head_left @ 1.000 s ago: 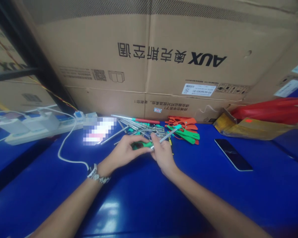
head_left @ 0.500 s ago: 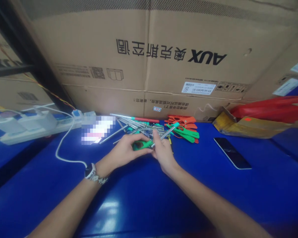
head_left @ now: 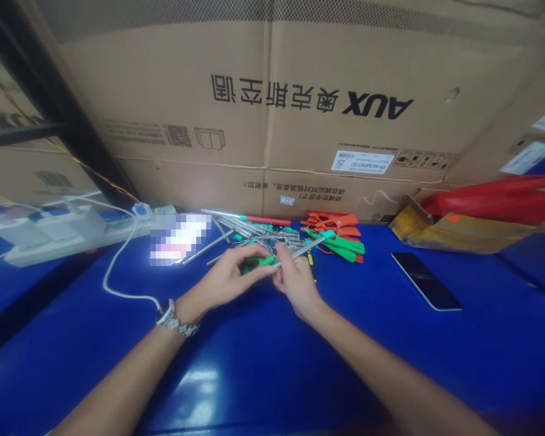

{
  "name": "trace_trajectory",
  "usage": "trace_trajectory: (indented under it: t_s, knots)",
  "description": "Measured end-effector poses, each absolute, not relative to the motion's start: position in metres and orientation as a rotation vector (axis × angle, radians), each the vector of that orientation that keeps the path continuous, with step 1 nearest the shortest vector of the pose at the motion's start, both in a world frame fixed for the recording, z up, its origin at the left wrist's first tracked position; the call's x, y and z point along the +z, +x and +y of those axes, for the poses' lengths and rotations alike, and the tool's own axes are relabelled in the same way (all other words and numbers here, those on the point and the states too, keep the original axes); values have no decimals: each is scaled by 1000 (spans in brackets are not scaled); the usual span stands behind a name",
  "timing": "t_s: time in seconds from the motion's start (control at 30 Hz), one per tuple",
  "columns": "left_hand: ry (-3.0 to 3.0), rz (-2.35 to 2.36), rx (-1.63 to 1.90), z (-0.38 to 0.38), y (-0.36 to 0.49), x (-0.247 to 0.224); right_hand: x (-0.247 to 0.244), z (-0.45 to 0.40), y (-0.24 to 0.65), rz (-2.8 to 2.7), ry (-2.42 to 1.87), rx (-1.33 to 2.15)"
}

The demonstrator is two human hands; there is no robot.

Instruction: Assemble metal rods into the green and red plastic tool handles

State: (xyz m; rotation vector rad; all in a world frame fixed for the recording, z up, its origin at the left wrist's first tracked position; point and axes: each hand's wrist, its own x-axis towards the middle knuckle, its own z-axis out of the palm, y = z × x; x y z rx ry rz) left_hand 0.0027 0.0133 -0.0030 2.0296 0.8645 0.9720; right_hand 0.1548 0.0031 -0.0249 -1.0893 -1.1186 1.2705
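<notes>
My left hand (head_left: 222, 277) is closed around a green plastic handle (head_left: 255, 263), its thumb and fingers on either side. My right hand (head_left: 300, 289) pinches a thin metal rod (head_left: 307, 243) with a green tip that points up and to the right. The rod's lower end meets the green handle between my hands; whether the two are joined cannot be made out. Just beyond my fingers lies a pile of metal rods (head_left: 266, 232) with small green parts, and a red-sleeved rod (head_left: 269, 220). Orange plastic handles (head_left: 333, 221) and loose green ones (head_left: 345, 247) lie to its right.
A large cardboard box (head_left: 172, 175) stands behind the blue table (head_left: 263, 375). On the right are a phone (head_left: 424, 281) and a yellow-taped carton (head_left: 472, 236) with red plastic. A white power strip (head_left: 36, 248) sits left; its cable (head_left: 118, 292) runs toward my watch (head_left: 166, 313).
The rod in my right hand has tilted slightly flatter, and my right fingers have curled and shifted along it. The green handle has turned a little in my left hand.
</notes>
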Motion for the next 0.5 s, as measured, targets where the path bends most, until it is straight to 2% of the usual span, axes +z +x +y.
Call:
trace_trajectory:
  t_s: [0.5]
  knots:
    - [2216, 962, 975, 14, 1, -8, -15, 10, 162, -1044, -1277, 1184]
